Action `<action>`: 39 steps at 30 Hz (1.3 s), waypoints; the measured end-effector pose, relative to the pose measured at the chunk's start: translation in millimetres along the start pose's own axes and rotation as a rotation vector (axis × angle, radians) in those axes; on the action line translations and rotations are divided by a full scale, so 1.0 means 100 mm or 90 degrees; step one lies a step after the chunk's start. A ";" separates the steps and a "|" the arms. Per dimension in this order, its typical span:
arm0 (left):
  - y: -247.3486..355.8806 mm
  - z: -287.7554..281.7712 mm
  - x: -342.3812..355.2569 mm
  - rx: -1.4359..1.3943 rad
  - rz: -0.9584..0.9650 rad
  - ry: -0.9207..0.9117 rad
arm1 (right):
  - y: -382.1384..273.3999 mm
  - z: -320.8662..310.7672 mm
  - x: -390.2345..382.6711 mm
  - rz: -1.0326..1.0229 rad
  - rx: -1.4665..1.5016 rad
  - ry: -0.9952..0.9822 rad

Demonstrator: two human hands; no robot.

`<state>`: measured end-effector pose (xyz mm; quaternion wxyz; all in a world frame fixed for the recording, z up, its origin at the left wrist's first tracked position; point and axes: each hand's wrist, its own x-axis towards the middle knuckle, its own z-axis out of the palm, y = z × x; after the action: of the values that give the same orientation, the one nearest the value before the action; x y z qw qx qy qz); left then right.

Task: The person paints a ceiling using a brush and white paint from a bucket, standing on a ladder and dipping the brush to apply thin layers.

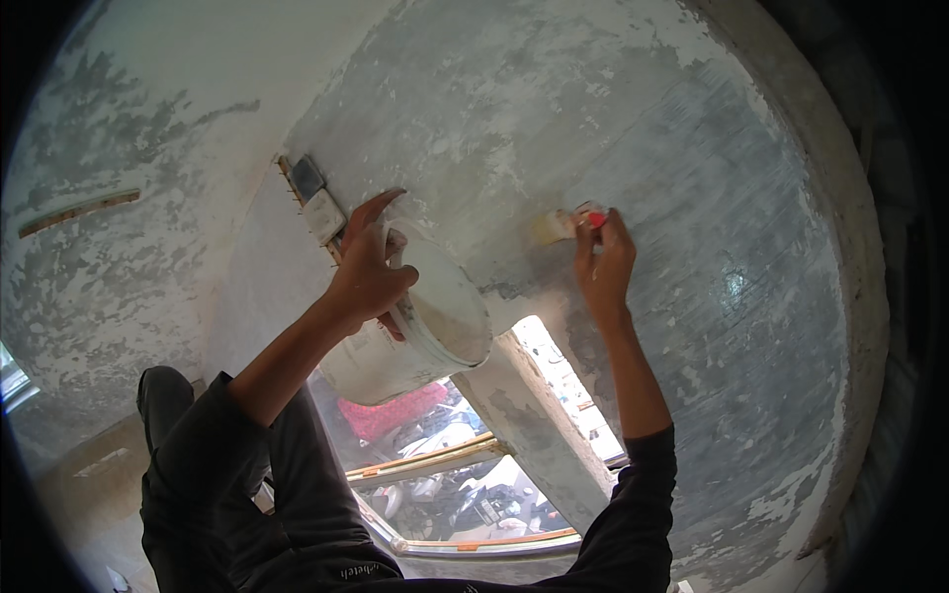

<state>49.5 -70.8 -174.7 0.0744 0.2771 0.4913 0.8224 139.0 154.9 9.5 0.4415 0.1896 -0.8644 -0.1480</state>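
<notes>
My left hand (371, 272) grips the rim of a white plastic bucket (450, 296), which hangs tilted with its mouth toward the right. The bucket's inside is pale and smeared; how much it holds I cannot tell. Out to the right, my right hand (606, 259) pinches a paintbrush (557, 228) with a red part showing by the fingers. Its pale yellowish bristles point left and lie against, or very close to, the grey patchy wall (692, 198). Around and right of the brush the wall looks darker, with a wet shine lower down.
Two switch boxes (323, 215) sit on the wall beside my left hand. Below the bucket is a window opening (474, 504) with a wooden frame, cluttered things visible through it. A wooden strip (79, 212) is fixed to the left wall. A rough plaster edge (860, 257) curves down the right side.
</notes>
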 end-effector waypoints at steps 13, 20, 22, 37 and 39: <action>0.05 0.01 -0.04 -0.006 -0.044 -0.019 | 0.18 -0.04 0.02 -0.030 -0.138 0.024; -0.03 -0.04 -0.07 0.007 0.016 0.000 | -0.31 0.41 -0.59 -0.160 -0.145 -0.081; 0.01 -0.07 -0.10 0.006 -0.016 -0.009 | -0.43 0.43 -0.63 -0.109 -0.123 -0.098; -0.11 -0.27 -0.27 0.113 -0.144 0.032 | -0.19 0.15 -0.30 0.029 -0.008 0.049; -0.09 -0.25 -0.29 0.090 -0.145 0.039 | -0.15 0.11 -0.25 -0.004 -0.044 0.103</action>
<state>59.7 -97.2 -202.3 0.1328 0.1988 0.5784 0.7799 146.0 154.0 -20.7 0.5159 0.1886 -0.8195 -0.1631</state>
